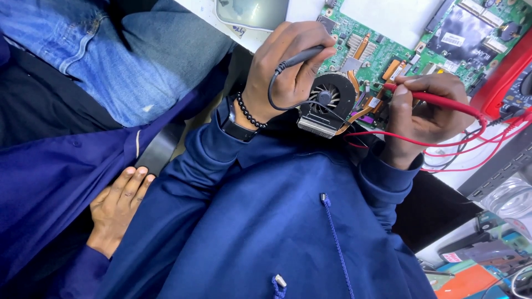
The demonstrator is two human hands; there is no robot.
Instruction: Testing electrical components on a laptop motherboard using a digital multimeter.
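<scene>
Two probes, two circuit boards

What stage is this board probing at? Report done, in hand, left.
Done: the green circuit board lies bare, its fan exposed. In hand: left hand holds the black probe, right hand the red probe on the board. Left: cannot tell; the meter's display is hidden.

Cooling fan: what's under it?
The black cooling fan sits on the green circuit board, copper heat pipes running out beside it. Whatever lies directly beneath is covered by its housing.

You sit at a white desk; dark rail right, bright even light, clutter lower right.
</scene>
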